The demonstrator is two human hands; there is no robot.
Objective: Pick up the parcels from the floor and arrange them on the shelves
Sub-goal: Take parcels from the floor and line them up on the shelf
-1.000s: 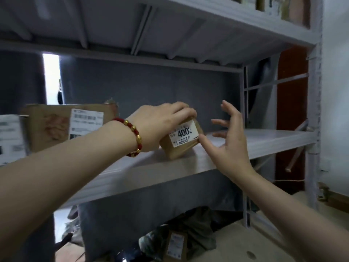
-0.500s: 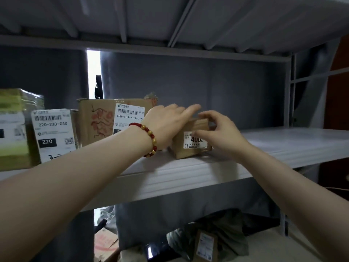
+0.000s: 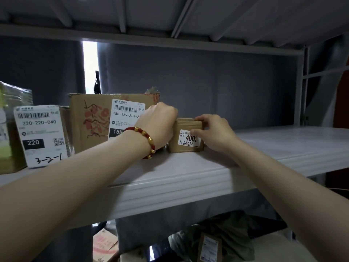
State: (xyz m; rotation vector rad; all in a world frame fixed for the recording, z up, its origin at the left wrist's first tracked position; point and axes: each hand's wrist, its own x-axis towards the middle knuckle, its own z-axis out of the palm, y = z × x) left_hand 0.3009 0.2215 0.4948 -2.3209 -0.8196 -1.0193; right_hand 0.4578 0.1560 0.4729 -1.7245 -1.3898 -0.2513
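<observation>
While the small parcel (image 3: 186, 136) stands flat on the shelf (image 3: 264, 148), a little right of the large box (image 3: 94, 120), you have both hands on it. Your right hand (image 3: 213, 133) grasps it from the right: the thumb lies across the white label on the near face and the fingers curl over the top right edge. Your left hand (image 3: 158, 125), with the red and gold bracelet (image 3: 149, 142) at the wrist, is set against the parcel's left side, between it and the large box. Its fingers are hidden behind the back of the hand, so I cannot tell whether they clasp the parcel or only press it. Further left stands a labelled parcel (image 3: 40, 135) marked 220.

You seem to be at the placing step for this one: the parcel is down, and what is in hand is squaring it up in the row. The next move, as I judge it, calls for a small nudge to bring it in beside the large box with the label facing you. Then let go with both hands without dragging it askew. After that you reach down: more lie below the shelf, a floor parcel (image 3: 208, 246) to the right and a printed carton (image 3: 104, 244) to the left.
</observation>
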